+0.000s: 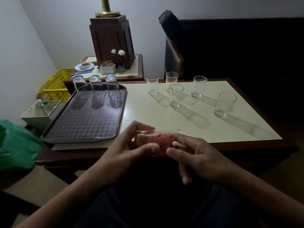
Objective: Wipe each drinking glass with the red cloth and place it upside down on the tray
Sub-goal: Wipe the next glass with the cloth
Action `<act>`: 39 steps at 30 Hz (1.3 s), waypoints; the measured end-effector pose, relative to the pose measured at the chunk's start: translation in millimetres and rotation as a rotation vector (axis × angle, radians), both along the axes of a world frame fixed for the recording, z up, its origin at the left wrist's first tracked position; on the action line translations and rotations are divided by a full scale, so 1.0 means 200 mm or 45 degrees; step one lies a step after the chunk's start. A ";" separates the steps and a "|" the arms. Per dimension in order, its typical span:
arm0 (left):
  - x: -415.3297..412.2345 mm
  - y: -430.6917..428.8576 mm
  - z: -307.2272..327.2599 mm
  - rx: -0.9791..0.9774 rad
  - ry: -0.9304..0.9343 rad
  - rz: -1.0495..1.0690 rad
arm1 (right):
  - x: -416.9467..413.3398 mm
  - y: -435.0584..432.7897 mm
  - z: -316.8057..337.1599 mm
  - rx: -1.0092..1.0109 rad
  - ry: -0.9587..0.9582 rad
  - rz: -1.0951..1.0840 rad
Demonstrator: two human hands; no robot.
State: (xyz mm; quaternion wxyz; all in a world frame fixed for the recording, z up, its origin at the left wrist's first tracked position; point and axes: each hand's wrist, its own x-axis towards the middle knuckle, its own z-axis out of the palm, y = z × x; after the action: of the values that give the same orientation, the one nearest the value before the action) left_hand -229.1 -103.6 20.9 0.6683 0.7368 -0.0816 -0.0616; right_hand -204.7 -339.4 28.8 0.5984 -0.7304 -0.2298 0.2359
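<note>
Holding the glass sideways by the desk's front edge: L hand grips its base, R hand pinches the cloth stuffed inside. Risk I see: twisting too hard, glass slips from L grip and drops off-desk, short of the tray.

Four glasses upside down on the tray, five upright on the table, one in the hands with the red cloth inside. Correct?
No. The head view shows three glasses upside down on the tray, not four. The five upright glasses on the table and the held glass with the red cloth inside are as stated.
</note>
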 end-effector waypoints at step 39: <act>0.03 0.02 -0.02 0.132 -0.222 0.045 | 0.05 -0.01 -0.05 0.174 0.168 -0.238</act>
State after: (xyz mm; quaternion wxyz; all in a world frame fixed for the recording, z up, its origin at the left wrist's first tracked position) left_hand -222.7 -99.1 17.1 0.6207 0.7742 -0.1231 0.0104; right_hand -195.3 -340.6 18.9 0.6800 -0.6890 -0.1366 0.2103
